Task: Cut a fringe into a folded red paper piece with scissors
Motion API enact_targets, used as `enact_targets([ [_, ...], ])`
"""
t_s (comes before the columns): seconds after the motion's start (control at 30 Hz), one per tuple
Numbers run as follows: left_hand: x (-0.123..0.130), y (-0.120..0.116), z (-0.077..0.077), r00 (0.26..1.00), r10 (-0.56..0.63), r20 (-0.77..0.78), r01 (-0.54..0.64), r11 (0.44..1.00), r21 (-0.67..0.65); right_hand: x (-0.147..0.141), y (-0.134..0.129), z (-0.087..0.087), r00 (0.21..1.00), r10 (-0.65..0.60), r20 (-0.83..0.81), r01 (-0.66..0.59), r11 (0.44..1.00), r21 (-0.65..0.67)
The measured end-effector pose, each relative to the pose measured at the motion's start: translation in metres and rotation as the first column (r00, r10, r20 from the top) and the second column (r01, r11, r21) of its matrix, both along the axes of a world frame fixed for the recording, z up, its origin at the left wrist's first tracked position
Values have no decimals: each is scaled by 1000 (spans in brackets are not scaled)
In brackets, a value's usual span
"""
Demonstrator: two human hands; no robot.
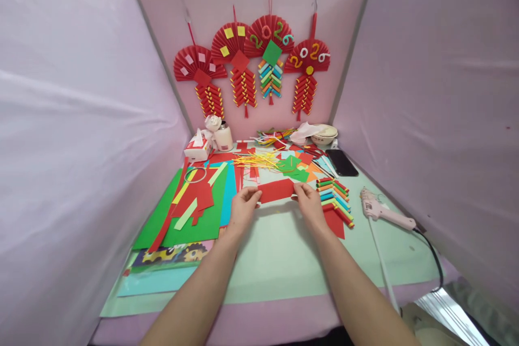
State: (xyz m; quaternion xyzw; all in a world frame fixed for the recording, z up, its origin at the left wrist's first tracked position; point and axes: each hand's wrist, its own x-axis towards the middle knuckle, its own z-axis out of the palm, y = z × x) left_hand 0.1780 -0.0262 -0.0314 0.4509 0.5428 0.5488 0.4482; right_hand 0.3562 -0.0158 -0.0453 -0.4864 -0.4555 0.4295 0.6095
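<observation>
L hand (244, 208): thumb + fingers pinched on L end of a red paper strip (277, 191); narrow grip, only paper btwn.
R hand (309, 201): same pinch on R end; so both hold one strip.
Red paper strip: stretched btwn the hands, mid-table, over the near part of the pale green mat (275, 265); looks lifted, can't tell by how much. Tilts up a bit toward R.
Strip risk: uneven pull could crease or tear it; thin paper, gripped only at the ends.
Paper rolls (334, 203): coloured, in slanted rows just R of R hand, w/ a red paper piece (333, 221) at their near end.
Rolls risk: R wrist is v. close; a sideways swing could knock rows out of line, esp. if any are loose (can't tell).
Glue gun (385, 213): on its side, far R, well apart from both hands. Can't tell if it's hot.
Gun risk: if on, tip could burn skin or drip on mat; a snagged black cord (433, 259) could drag it.
Yellow strips (259, 160): loose heap behind the hands; a sleeveless forearm or a puff of air could scatter them.
Green sheet (190, 233): L side, under red scraps (198, 197); L elbow could shove the pile.
</observation>
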Motion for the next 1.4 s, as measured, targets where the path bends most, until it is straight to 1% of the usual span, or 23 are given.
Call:
enact_targets([
  [0.23, 2, -3, -1, 1000, 12, 21, -12, 1000, -1, -2, -2, 3, 1000, 12, -2, -12, 999, -30],
  [0.63, 2, -6, 5, 996, 26, 88, -22, 999, -50, -3, -3, 5, 1000, 6, 3, -5, 997, -71],
  [0.73, 3, -7, 6, 989, -21, 143, 32, 997, -74, -3, -4, 6, 1000, 4, 5, -3, 998, -69],
  [0.83, 4, -8, 6, 968, -133, 214, 160, 980, -115, -4, -5, 7, 1000, 13, 6, -12, 998, -68],
  [0.9, 5, -9, 4, 957, -183, 226, 219, 965, -144, -5, -5, 8, 999, 31, 8, -30, 997, -67],
  [0.97, 5, -9, 3, 956, -188, 223, 226, 960, -163, -7, -6, 8, 999, 52, 9, -52, 997, -63],
  [1.07, 5, -9, 2, 962, -163, 218, 199, 967, -159, -9, -6, 6, 996, 91, 10, -91, 994, -52],
  [1.13, 5, -9, 4, 967, -149, 207, 183, 971, -156, -10, -5, 5, 993, 114, 14, -113, 993, -45],
  [1.2, 5, -9, 7, 962, -144, 231, 182, 972, -150, -9, -4, 5, 992, 127, 22, -126, 991, -40],
  [1.3, 3, -8, 14, 916, -161, 368, 234, 959, -161, -4, -3, 9, 984, 170, 53, -168, 985, -36],
  [1.33, 2, -9, 16, 892, -178, 415, 271, 946, -177, -1, -4, 12, 977, 201, 69, -199, 979, -35],
  [1.4, 1, -10, 19, 850, -249, 464, 382, 898, -218, 3, -6, 18, 953, 283, 110, -281, 959, -36],
])
